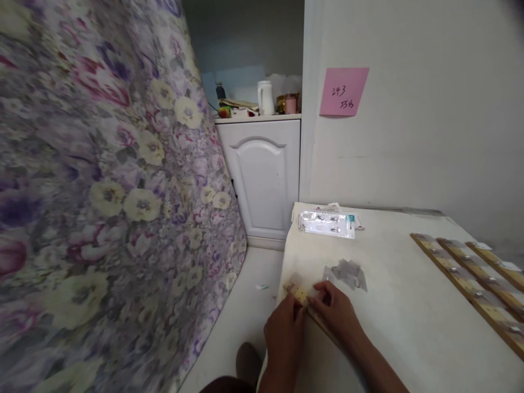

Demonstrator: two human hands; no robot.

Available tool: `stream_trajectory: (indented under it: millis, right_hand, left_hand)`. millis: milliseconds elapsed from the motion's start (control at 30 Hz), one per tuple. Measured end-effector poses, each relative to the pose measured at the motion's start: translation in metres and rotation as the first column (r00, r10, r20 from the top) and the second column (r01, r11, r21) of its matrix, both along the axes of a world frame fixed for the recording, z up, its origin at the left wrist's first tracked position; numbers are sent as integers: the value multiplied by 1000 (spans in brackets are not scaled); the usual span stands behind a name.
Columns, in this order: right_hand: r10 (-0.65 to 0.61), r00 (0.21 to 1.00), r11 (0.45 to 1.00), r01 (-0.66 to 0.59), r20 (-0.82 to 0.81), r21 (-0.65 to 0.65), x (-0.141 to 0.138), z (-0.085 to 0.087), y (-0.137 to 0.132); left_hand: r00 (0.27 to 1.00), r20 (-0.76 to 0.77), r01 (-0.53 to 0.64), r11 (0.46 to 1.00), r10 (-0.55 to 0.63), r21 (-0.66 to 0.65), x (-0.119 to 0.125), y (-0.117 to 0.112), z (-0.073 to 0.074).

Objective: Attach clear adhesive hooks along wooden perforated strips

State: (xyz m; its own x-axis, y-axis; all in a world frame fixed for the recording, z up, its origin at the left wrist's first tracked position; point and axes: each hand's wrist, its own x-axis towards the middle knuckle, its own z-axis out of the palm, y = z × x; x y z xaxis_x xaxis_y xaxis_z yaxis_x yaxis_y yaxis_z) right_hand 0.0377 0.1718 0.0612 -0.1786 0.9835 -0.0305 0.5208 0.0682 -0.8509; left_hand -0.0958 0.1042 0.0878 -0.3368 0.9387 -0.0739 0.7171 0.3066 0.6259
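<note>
Both hands meet at the near left corner of a white table (401,327). My left hand (284,333) and my right hand (338,314) have their fingers pressed together on a narrow wooden strip (301,296) that lies along the table edge. Just beyond the fingers lies a small heap of clear little plastic bags (347,273). What sits between the fingertips is too small to make out.
Three wooden strips (470,281) with small clear bags on them lie side by side at the right. A clear packet (327,222) rests at the table's far edge. A pink note (343,91) hangs on the wall. A floral cloth (102,191) fills the left, and a white cabinet (264,174) stands behind.
</note>
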Motion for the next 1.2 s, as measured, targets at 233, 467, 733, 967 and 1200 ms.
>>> stream_trajectory:
  millis: [233,467,733,967,1200]
  right_hand:
    - [-3,999,1000,3,43,1,-1,-1,0]
    - [-22,999,1000,23,27,-17,-2,-2,0]
    - [-50,998,999,51,25,-8,-4,-1,0]
    - [-77,997,996,77,0,41,-4,-2,-3]
    - [-167,984,973,175,-65,153,23,0,-2]
  left_hand:
    - [1000,0,0,999,0,-37,1,0,7]
    - [1000,30,5,1000,-5,-1,-2,-2,7]
    - [999,-37,-16,999,15,-31,-7,-7,15]
    - [995,-96,1,1000,-1,-6,-8,-8,12]
    - [998,-69,-3,1000,3,-3,-10,-7,13]
